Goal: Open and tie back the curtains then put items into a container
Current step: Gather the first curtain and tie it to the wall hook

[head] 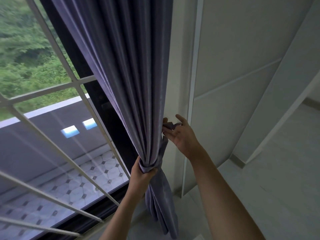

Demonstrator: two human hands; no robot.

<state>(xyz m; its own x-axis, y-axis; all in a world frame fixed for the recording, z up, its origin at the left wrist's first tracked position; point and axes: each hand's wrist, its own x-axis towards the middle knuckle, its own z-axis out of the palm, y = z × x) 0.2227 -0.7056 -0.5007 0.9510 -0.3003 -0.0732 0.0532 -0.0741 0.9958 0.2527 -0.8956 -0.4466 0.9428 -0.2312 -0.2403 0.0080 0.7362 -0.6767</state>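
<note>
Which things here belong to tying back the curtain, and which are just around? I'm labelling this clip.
Part of the job:
purple curtain
tie-back strap
left hand, gripping the gathered curtain
right hand, holding the strap end

Just around:
white window bars
white wall panel
tiled balcony floor

We see a curtain made of soft purple-grey cloth with a slight shine. The window bars look like painted white metal, though they are blurry. The glass is shiny. The wall is smooth and matt white.
</note>
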